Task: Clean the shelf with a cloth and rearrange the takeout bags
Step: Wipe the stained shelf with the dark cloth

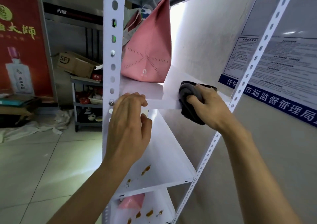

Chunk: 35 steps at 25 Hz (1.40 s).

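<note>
A white metal shelf unit fills the middle of the view; its upper board (159,101) is at hand height. My right hand (207,103) grips a dark grey cloth (188,93) and presses it on the board's front right edge. My left hand (128,119) holds the board's front lip near the left post, fingers curled over the edge. A pink takeout bag (149,52) stands at the back left of this board, with more bags partly hidden behind it. The lower board (164,165) carries brown stains (145,169). Another pink bag (132,203) lies on the board below.
White perforated posts (113,52) (253,58) frame the shelf. A wall with a printed notice (283,65) is on the right. To the left are a cardboard box (75,64), a grey cart (89,103), a red poster (20,40) and a tiled floor.
</note>
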### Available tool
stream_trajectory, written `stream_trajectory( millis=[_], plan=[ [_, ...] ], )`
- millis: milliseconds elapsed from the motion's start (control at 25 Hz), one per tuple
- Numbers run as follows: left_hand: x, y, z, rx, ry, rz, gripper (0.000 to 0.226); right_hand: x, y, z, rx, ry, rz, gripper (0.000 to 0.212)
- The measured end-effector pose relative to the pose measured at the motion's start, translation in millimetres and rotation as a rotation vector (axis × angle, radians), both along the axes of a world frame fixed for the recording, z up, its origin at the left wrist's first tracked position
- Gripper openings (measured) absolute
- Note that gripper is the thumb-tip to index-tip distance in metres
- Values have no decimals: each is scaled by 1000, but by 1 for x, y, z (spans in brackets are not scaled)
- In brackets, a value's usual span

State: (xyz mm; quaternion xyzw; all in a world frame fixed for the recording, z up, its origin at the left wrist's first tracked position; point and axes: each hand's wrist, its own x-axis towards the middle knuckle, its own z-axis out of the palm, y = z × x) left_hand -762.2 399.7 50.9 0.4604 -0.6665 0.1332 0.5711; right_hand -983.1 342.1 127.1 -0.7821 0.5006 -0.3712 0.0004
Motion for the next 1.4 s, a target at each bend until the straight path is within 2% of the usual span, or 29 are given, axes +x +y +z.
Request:
stream_trajectory(
  millis=[120,240,480,560,680,760,840,960,1120,1240,1320,1400],
  plan=[
    [-2,0,-1,-4,-22,-10,20,3,6,4,-13,122,7,11],
    [-4,2,1,0,-34,25,18,-1,7,3,66,10,2,11],
    [1,12,-3,34,-174,43,27,8,31,-20,-49,-316,45,11],
    [4,20,-14,71,-212,36,31,11,40,-38,-87,-443,85,16],
    [3,31,-42,140,-247,28,38,8,49,-72,-230,-455,86,28],
    [3,36,-68,227,-258,30,39,6,48,-101,-250,-503,114,40],
    [4,41,-96,333,-248,38,41,6,41,-133,-185,-586,145,45],
    [2,48,-135,438,-240,109,42,13,26,-180,75,-769,230,39],
    [2,56,-166,483,-272,277,50,27,5,-228,262,-664,227,33],
    [-2,58,-172,525,-296,339,58,45,-4,-247,269,-562,328,39],
    [-8,57,-172,556,-274,373,66,59,-14,-257,209,-407,420,43],
    [-14,55,-170,571,-233,403,70,79,-22,-271,172,-127,468,45]
  ],
)
